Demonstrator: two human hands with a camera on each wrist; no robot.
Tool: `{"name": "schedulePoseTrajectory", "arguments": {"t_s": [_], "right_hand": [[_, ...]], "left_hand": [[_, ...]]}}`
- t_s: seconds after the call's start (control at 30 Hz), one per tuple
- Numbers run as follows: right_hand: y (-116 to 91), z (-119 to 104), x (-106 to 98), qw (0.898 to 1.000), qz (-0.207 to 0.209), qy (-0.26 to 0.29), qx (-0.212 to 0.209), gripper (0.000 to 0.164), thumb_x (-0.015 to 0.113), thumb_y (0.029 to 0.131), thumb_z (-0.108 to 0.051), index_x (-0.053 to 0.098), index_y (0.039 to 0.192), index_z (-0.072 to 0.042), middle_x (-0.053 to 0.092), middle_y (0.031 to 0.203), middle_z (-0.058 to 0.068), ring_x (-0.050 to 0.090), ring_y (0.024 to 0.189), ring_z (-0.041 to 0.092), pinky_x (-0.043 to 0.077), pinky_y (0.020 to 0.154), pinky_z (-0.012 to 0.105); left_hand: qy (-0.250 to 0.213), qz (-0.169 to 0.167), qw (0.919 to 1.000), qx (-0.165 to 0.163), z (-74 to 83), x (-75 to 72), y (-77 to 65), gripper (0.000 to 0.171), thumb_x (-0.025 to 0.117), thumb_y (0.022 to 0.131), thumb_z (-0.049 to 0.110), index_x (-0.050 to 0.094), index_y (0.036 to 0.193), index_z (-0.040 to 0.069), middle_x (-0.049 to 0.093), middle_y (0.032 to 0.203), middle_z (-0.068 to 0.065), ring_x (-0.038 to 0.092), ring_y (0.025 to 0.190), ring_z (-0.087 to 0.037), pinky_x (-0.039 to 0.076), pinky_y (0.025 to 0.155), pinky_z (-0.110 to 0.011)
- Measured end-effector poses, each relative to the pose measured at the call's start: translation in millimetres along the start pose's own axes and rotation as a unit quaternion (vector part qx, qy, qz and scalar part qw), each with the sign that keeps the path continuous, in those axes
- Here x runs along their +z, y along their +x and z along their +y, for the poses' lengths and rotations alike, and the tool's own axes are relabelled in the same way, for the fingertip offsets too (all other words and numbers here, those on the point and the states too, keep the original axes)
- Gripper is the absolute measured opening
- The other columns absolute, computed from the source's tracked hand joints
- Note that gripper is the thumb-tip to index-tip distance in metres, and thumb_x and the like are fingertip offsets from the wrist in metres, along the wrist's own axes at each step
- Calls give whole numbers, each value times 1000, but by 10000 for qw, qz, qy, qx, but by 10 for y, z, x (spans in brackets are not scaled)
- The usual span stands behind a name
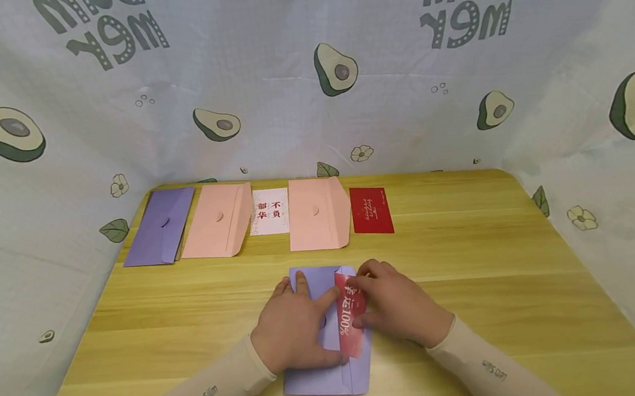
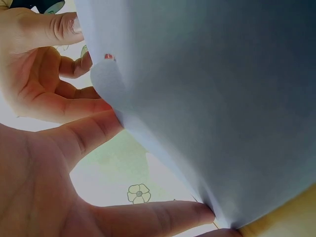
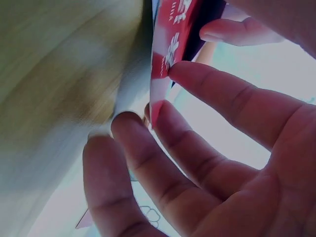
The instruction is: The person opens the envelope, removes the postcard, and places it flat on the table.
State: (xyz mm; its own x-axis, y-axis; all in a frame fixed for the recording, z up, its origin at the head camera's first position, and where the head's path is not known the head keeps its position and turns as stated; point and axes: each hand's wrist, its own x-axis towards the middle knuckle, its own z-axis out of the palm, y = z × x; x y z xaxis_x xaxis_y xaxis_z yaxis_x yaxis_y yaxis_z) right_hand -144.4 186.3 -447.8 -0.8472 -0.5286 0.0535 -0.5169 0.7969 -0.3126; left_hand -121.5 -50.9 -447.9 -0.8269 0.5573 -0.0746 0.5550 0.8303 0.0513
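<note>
A lavender envelope (image 1: 318, 379) lies on the table in front of me, its flap side to the right. Sticking out of its opening is a red card (image 1: 349, 322) with white lettering; the rest of the card is hidden inside. My left hand (image 1: 295, 327) rests spread on the envelope, index finger and thumb extended along the opening's edge. From the right, my right hand (image 1: 399, 305) pinches the card at its outer edge. The right wrist view shows fingers on both sides of the red card (image 3: 170, 49). Up close in the left wrist view, the envelope (image 2: 197, 98) fills most of the picture.
Along the table's (image 1: 473, 259) back lie a purple envelope (image 1: 162, 229), a pink envelope (image 1: 216, 223), a white card (image 1: 271, 212) with red characters, another pink envelope (image 1: 316, 217) and a dark red card (image 1: 372, 212). An avocado-print curtain (image 1: 281, 55) hangs behind and at both sides.
</note>
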Motion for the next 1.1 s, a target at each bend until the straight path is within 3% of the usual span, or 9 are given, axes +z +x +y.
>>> {"name": "schedulePoseTrajectory", "arguments": {"t_s": [0.33, 0.47, 0.77, 1.1], "right_hand": [[-35, 32, -107, 9980, -220, 561, -165, 66, 94, 78, -22, 70, 140, -17, 47, 123, -4, 58, 89, 9, 56, 77, 22], [-46, 30, -180, 9966, -414, 692, -172, 69, 94, 79, -20, 67, 143, -17, 46, 131, -2, 59, 96, 10, 56, 80, 22], [-173, 99, -343, 9964, -452, 584, -408, 64, 95, 77, -14, 71, 136, -10, 51, 141, 10, 60, 112, 20, 60, 85, 31], [-371, 200, -525, 9991, -257, 311, -111, 58, 95, 77, -16, 74, 131, -15, 50, 147, 6, 59, 117, 20, 60, 86, 30]], "left_hand": [[-17, -1, 10000, -51, 5, -1, -9, 109, 60, 69, 94, 47, 159, 35, 55, 138, -43, 64, 116, -59, 35, 118, -58], [-21, -13, 10000, -46, 4, 7, -5, 108, 62, 69, 93, 48, 159, 35, 56, 138, -42, 64, 115, -58, 37, 116, -58], [-98, 50, 9999, 39, 19, 32, -2, 110, 63, 67, 94, 49, 158, 34, 57, 136, -41, 63, 116, -59, 36, 116, -59], [-68, 66, 10000, -10, 10, -1, -46, 108, 64, 67, 93, 51, 157, 35, 57, 138, -40, 64, 115, -58, 36, 116, -59]]}}
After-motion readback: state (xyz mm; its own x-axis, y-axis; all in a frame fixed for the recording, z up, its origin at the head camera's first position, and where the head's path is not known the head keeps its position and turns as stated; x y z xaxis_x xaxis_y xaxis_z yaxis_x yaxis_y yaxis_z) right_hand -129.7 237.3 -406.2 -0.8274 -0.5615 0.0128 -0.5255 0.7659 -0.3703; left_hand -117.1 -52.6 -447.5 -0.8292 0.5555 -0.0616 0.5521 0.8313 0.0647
